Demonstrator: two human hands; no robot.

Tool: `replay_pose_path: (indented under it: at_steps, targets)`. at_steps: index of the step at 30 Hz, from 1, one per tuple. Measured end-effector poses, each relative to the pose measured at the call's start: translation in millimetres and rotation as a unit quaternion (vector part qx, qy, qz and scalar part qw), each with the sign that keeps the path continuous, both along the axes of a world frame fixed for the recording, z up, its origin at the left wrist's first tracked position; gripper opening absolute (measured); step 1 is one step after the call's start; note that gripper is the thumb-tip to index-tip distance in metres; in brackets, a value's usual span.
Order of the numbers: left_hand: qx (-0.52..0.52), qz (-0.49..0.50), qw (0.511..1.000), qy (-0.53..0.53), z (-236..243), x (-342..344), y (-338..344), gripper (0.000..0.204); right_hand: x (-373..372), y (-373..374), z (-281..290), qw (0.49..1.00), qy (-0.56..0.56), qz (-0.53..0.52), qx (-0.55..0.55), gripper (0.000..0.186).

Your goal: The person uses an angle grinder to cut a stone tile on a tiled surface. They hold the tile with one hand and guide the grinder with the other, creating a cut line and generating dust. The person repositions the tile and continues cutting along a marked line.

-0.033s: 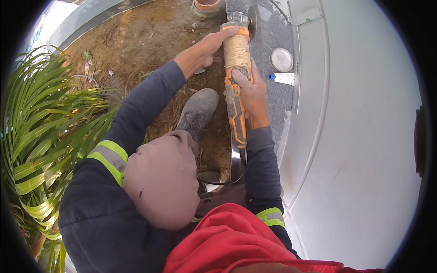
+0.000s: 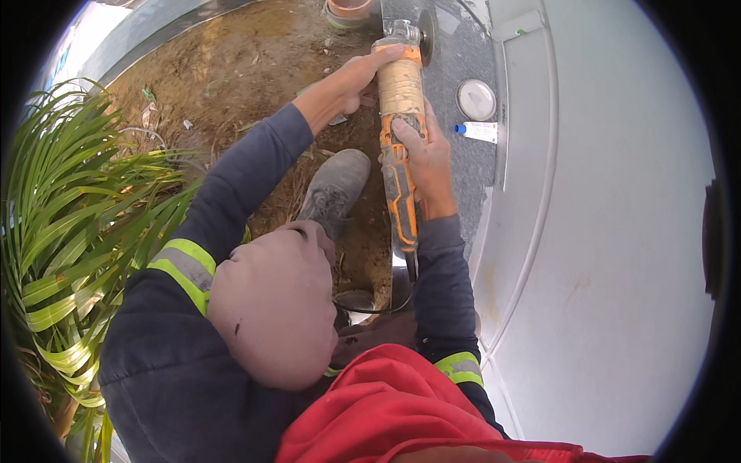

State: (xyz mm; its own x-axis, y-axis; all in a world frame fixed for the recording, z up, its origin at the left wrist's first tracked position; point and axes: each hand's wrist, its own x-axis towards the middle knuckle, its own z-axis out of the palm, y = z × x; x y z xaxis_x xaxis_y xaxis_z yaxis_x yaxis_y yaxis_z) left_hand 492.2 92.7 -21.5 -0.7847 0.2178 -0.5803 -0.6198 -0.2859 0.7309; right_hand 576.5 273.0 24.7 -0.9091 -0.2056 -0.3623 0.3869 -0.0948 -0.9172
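Note:
An orange and grey angle grinder [image 2: 400, 154], its body wrapped in dusty tan tape, lies lengthwise ahead of me with its head pointing away. Its round disc [image 2: 426, 37] stands upright on the right side of the head, by the grey stone slab [image 2: 457, 69]. My left hand [image 2: 356, 81] grips the front from the left, one digit laid over the orange collar; its other fingers are partly hidden. Wrapped round the middle of the body from the right is my right hand [image 2: 427, 154], thumb on top. From the rear end a black cord [image 2: 412, 268] curves back toward my legs.
On the slab, right of the grinder, are a round white lid [image 2: 476, 100] and a white tube with a blue cap [image 2: 480, 132]. A pale wall [image 2: 617, 193] rises at right. Palm fronds [image 2: 93, 224] crowd the left; a terracotta pot [image 2: 350, 9] stands on the soil ahead.

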Motion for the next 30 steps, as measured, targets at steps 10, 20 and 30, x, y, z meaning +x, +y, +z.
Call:
replay_pose_path:
  at_steps: [10,20,30]
  targets:
    - [-0.018,-0.009,1.0,0.006,-3,7,0,0.086,10,1,4,1.0,-0.012,-0.013,-0.016,0.08]
    - [-0.045,-0.031,0.998,0.017,0,-1,-7,0.081,4,-6,4,0.999,0.001,-0.032,-0.038,0.079]
    - [-0.027,-0.007,1.0,0.01,5,-6,-4,0.077,-2,-4,3,0.999,0.005,-0.012,-0.031,0.078]
